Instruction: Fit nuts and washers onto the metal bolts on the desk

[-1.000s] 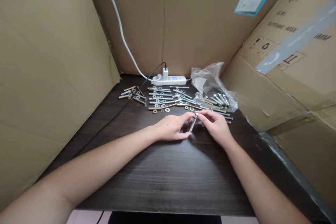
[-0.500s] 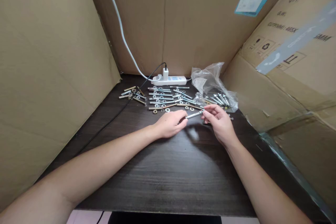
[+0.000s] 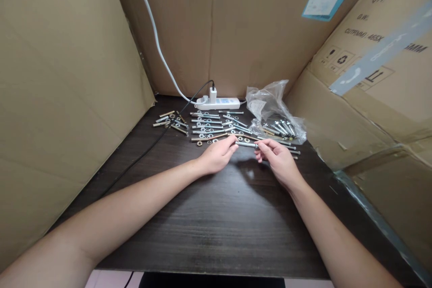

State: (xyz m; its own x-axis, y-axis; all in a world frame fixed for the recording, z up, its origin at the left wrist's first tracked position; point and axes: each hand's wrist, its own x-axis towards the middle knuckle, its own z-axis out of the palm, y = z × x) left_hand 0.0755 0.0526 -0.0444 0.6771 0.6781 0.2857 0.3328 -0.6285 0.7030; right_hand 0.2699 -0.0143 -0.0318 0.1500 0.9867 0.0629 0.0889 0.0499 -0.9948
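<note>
A silver expansion bolt (image 3: 246,144) lies almost level between my two hands, just above the dark table. My left hand (image 3: 218,155) pinches its left end, and my right hand (image 3: 278,159) has thumb and fingers closed on its right end. My fingers cover both ends. Right behind them, silver and brass-coloured bolts and sleeves (image 3: 206,127) lie in rows with nuts and washers. A loose brass-coloured nut (image 3: 199,143) is left of my left hand. A few more thin bolts (image 3: 293,151) stick out past my right hand.
A clear plastic bag (image 3: 270,99) with several assembled bolts (image 3: 285,128) sits at the back right. Further left is a small pile of sleeves and nuts (image 3: 171,121). A white power strip (image 3: 219,103) stands behind, its black cable (image 3: 141,155) crossing the table. Cardboard walls (image 3: 182,31) enclose three sides.
The expansion bolt has turned from slanted to nearly level and risen slightly in view. My right hand has shifted a little left and down, and my left hand slightly left.
</note>
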